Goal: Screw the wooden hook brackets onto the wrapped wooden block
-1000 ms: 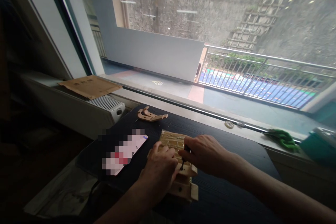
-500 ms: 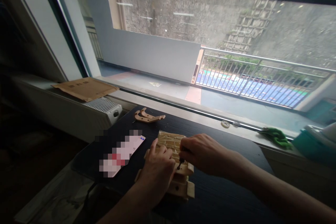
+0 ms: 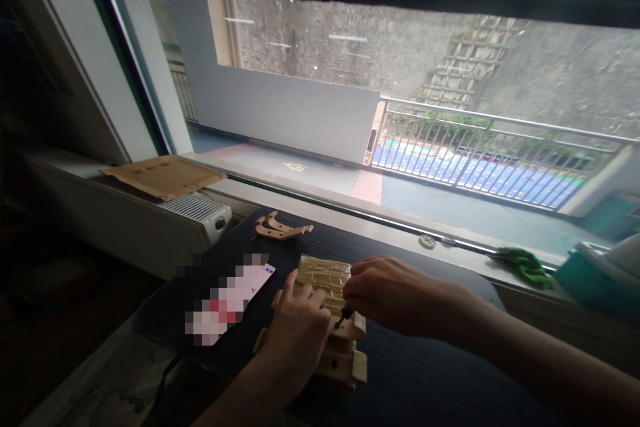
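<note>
Several fingers of your left hand [image 3: 303,323] are bending over the wooden assembly [image 3: 345,345], grasping it on the dark table [image 3: 425,357], while your right hand [image 3: 377,290] is gripping a slim dark tool [image 3: 345,315], its tip meeting the wood. Curved wooden pieces [image 3: 277,234] are lying beyond, near the table's far edge.

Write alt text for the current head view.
The right hand holds a dark tool against a wooden assembly the left hand rests on. On the dark table, curved wooden parts lie beyond; a partly pixelated flat item lies left.
</note>
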Demonstrator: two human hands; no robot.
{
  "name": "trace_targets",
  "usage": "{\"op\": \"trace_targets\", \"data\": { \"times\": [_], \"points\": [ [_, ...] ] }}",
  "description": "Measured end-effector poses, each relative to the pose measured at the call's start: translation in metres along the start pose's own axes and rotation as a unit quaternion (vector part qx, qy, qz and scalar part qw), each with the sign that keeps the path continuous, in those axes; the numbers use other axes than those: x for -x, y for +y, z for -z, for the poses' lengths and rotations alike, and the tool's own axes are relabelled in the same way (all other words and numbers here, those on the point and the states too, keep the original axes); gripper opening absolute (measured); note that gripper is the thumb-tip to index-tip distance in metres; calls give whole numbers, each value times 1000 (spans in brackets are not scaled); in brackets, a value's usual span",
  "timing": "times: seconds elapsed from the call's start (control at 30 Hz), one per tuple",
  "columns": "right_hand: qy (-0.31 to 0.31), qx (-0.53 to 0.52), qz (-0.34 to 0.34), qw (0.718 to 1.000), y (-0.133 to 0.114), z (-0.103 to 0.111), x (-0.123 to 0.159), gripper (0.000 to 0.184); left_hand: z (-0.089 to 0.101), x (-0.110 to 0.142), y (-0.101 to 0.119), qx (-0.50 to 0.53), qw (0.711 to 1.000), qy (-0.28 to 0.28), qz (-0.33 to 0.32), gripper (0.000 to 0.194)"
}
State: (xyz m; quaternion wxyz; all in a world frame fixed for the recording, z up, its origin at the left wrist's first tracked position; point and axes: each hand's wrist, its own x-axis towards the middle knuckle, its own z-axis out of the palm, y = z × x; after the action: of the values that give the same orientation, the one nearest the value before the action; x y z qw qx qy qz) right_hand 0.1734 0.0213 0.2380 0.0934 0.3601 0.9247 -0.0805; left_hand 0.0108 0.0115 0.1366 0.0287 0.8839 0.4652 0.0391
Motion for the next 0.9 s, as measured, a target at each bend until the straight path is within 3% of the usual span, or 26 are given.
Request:
{"op": "trace_targets", "data": {
  "times": [0.07, 0.17, 0.3, 0.4, 0.5, 0.63, 0.83, 0.9],
  "points": [
    [30, 29, -9, 999, 2, -12, -5, 25, 1, 0, 0, 5, 1000, -3, 0, 23],
    [47, 58, -87, 993, 5, -29, -9, 25, 3, -1, 0, 7, 1000, -19, 1, 20],
    [42, 52, -131, 989, 0, -30, -8, 25, 5, 0, 0, 7, 1000, -19, -3, 23],
    [64, 20, -113, 991, -4, -19, -3, 18, 6, 0, 1, 7, 1000, -12, -2, 24],
    [48, 9, -56, 997, -3, -11, 0, 12, 7, 1, 1, 16, 1000, -6, 1, 23],
    [27, 3, -13, 1000, 2, -16, -3, 19, 7, 1, 1, 31, 999, -8, 1, 23],
    [64, 7, -155, 986, 2, -30, -15, 35, 6, 1, 2, 23, 1000, -6, -4, 22],
    [61, 15, -162, 985, 1, -27, -14, 37, 5, 2, 2, 25, 1000, -13, -2, 23]
  ]
}}
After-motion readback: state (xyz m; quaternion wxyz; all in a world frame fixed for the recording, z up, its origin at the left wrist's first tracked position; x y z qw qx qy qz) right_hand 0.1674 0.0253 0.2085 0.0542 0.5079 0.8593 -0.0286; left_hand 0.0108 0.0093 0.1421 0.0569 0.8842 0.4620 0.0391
